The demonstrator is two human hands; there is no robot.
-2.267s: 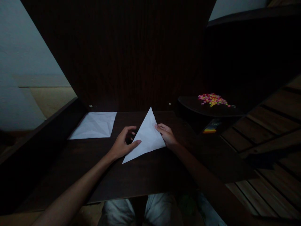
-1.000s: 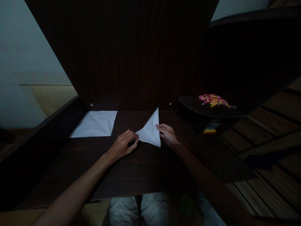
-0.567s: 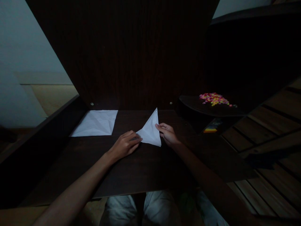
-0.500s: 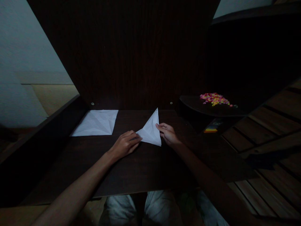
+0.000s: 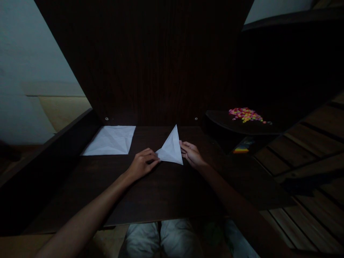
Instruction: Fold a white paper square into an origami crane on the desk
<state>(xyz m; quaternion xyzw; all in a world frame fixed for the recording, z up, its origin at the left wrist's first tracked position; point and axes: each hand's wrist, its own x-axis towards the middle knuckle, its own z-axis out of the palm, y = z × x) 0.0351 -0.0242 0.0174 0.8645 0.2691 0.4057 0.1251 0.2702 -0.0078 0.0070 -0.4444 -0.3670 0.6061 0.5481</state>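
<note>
1. Desk [image 5: 145, 200], dark, lower centre.
2. Curved shelf [image 5: 219, 118], right of centre, with a recess beneath.
3. White sheet [image 5: 111, 141], flat, left of centre.
4. Folded paper [image 5: 171, 148], centre; narrower than at first, left corner drawn in.
5. Left hand [image 5: 142, 164], nearly closed, pinched that corner.
6. Right hand [image 5: 191, 154], half-curled, touched the right edge; grip uncertain.
7. Multicoloured beads [image 5: 246, 114], heaped on the shelf.
8. Striped item [image 5: 241, 151], in the recess.

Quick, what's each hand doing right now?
Left hand: closed on the left corner of the folded white paper.
Right hand: at its right edge; can't tell whether it's gripping.
</note>
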